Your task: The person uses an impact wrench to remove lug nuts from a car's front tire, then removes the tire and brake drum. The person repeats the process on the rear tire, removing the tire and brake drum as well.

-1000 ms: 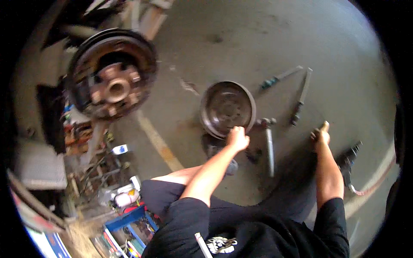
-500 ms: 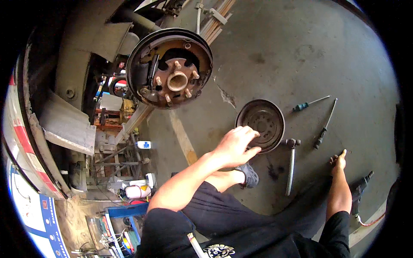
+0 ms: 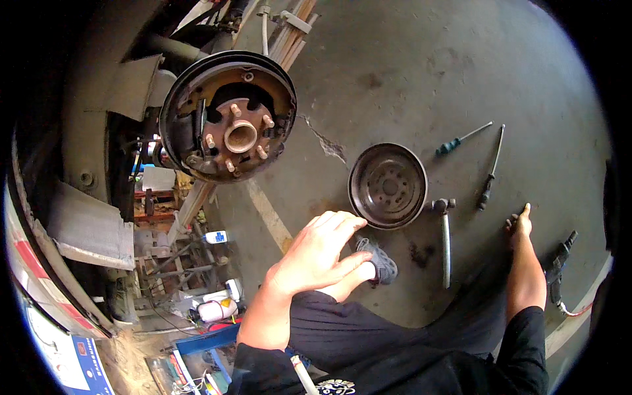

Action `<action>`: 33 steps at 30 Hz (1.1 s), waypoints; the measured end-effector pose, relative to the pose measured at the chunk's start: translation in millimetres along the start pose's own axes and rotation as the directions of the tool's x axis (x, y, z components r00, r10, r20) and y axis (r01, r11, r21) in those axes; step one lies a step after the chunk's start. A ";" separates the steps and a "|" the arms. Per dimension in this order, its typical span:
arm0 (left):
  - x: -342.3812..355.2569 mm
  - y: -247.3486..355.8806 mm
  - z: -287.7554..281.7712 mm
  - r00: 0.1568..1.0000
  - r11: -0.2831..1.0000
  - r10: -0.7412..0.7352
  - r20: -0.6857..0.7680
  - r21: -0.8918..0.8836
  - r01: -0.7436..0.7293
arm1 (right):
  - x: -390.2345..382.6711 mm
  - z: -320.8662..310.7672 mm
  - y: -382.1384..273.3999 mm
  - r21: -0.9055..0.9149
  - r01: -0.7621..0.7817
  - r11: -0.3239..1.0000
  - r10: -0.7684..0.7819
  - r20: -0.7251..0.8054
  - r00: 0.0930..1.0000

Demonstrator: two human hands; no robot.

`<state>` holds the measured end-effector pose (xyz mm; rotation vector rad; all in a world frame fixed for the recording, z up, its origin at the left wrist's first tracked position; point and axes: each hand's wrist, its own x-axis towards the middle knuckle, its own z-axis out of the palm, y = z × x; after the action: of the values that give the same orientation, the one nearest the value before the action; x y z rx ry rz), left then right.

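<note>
On the floor [image 3: 461, 79], brake drum [image 3: 388, 186] let go

My left hand [image 3: 319, 251] was at its rim a second ago — now it has drawn back, open and empty, leaving the drum at rest near the hammer [image 3: 446, 245] and those fingers free. My right hand [image 3: 521, 225] curls partly; whether it holds anything, I cannot tell.
</note>
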<state>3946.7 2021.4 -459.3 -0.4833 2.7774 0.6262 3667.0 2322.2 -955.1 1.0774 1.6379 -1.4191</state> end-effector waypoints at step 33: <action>13.5 -122.2 -34.7 0.469 0.532 -0.749 -0.468 -0.847 0.005 | 4.7 2.3 -4.2 -0.055 -0.013 0.998 0.010 -0.069 0.998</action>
<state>3973.9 1897.9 -478.1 -2.1119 2.6427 1.8480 3661.2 2320.3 -958.0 1.1134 1.7067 -1.3348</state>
